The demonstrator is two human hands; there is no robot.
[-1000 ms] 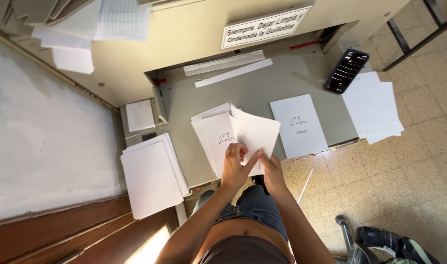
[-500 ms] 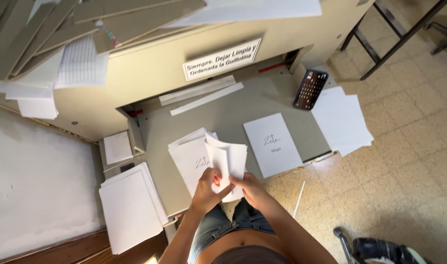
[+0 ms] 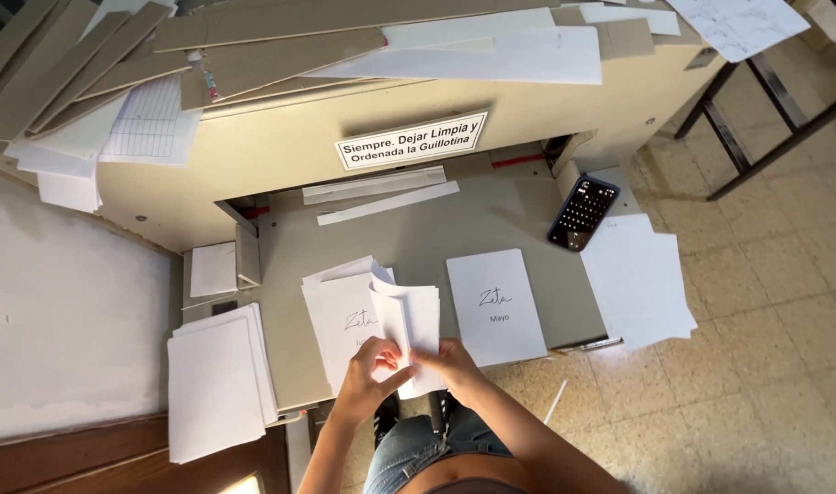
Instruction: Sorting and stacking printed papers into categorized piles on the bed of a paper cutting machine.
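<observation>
One head-worn camera looks steeply down, close above the cutter table.

Both forearms are extended forward from the bottom of the view and brought together at the middle. The left hand is held with fingers curled and thumb pressed inward. The right hand is set just beside it, fingers bent, the two hands touching at the fingertips.

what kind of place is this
Probably a print or bookbinding workshop: a large paper cutter with trimmed strips on its bed, stacks of white sheets, and cardboard piled on top.
</observation>
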